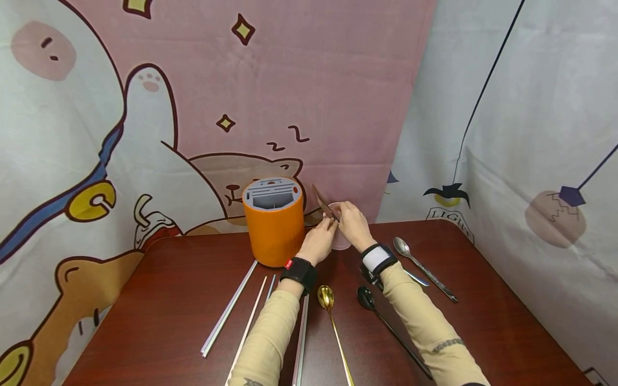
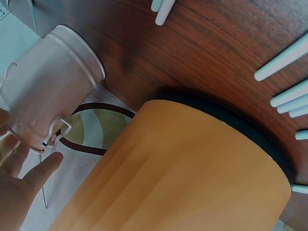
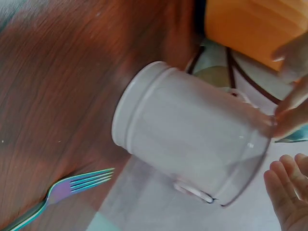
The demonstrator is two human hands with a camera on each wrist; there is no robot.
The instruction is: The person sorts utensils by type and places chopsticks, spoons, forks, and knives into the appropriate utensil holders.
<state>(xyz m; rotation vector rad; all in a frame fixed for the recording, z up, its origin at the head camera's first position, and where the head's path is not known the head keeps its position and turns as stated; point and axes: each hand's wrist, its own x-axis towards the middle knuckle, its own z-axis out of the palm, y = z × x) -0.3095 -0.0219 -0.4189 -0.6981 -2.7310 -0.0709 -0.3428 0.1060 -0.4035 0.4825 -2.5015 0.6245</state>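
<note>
Both hands meet over the rim of a pale pink pail (image 3: 187,130) with small side handles, which stands upright at the back of the table. In the head view, a copper-coloured, blade-like utensil (image 1: 321,200) slants up and left from between the fingertips. My left hand (image 1: 316,242) pinches at its lower end from the left; in the left wrist view its outer fingers (image 2: 41,173) spread beside the pail's handle. From the right, my right hand (image 1: 353,225) bends its fingers over the rim at the same end. The utensil is out of both wrist views.
An orange cylinder (image 1: 275,233) with a grey slotted top stands left of the pail. Several chopsticks (image 1: 229,308) lie at the front left. A gold spoon (image 1: 326,298), black spoon (image 1: 367,298), silver spoon (image 1: 402,246) and iridescent fork (image 3: 60,190) lie nearer the right side.
</note>
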